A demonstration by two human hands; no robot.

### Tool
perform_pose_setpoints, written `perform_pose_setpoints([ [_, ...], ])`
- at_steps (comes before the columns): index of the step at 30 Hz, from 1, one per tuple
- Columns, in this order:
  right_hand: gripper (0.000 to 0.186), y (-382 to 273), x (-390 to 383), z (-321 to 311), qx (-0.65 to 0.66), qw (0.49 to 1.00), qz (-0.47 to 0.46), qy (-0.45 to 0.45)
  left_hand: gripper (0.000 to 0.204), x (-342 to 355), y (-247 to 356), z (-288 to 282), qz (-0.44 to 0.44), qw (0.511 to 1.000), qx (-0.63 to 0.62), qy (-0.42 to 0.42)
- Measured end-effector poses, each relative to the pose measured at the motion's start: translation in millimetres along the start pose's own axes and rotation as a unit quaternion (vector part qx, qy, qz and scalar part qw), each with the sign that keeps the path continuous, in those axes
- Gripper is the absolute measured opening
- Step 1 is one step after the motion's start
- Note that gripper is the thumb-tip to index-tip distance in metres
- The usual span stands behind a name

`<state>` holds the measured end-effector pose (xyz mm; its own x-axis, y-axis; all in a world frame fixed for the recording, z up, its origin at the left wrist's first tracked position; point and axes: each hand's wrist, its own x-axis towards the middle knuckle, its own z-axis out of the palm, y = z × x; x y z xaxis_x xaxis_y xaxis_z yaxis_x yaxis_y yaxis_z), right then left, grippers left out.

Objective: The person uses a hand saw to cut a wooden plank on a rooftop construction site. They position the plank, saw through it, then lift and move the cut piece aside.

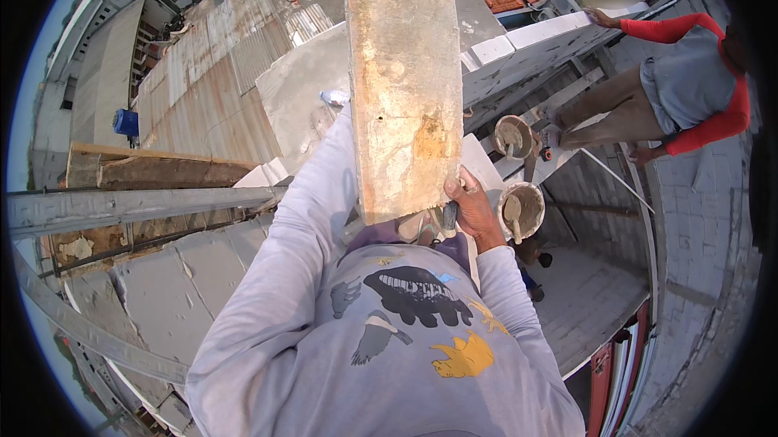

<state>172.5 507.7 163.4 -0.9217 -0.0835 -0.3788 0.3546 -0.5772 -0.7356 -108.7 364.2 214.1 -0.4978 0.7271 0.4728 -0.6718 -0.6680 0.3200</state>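
Note:
A long, stained, pale wooden board [405, 89] stretches away in front of my chest. Its near end lies just above my shirt, with a flaking, yellowish-brown patch close by. My right hand [472, 208] is closed at the board's near right corner, fingertips against its edge. A short dark handle [450, 215] shows beside those fingers; the rest of that tool is hidden under the board. My left forearm [312, 182] reaches up along the board's left side, and the left hand is hidden behind it.
Two mortar buckets [521, 210] with tools inside stand on the right. Beyond them, a person in red sleeves [689, 81] rests one hand on a white block wall [519, 52]. Rusty sheet roofing [211, 81] lies at far left, above a metal beam [138, 208]. Another person is partly visible below right.

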Motion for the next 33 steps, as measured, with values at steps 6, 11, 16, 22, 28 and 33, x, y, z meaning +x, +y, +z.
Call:
perform_pose_setpoints([
  [6,0.056,-5,-19,-25,-0.138,0.987,0.026,0.078,0.077,-14,100,52,-0.006,0.906,0.275,0.322],
  [11,0.039,-2,-16,-29,-0.260,0.957,0.022,0.127,0.048,-59,134,-10,-0.011,0.821,0.351,0.450],
  [16,0.038,28,-7,-76,-0.242,0.931,-0.002,0.275,0.038,-77,144,-43,0.120,0.795,0.307,0.510],
  [22,0.035,41,-40,-89,-0.278,0.904,0.013,0.324,0.047,-106,157,-84,0.122,0.739,0.285,0.599],
  [28,0.037,45,-59,-95,-0.254,0.900,0.012,0.354,0.047,-124,141,-129,0.155,0.749,0.230,0.602],
  [33,0.031,62,-58,-97,-0.263,0.900,0.010,0.348,0.051,-150,102,-151,0.212,0.747,0.198,0.598],
])
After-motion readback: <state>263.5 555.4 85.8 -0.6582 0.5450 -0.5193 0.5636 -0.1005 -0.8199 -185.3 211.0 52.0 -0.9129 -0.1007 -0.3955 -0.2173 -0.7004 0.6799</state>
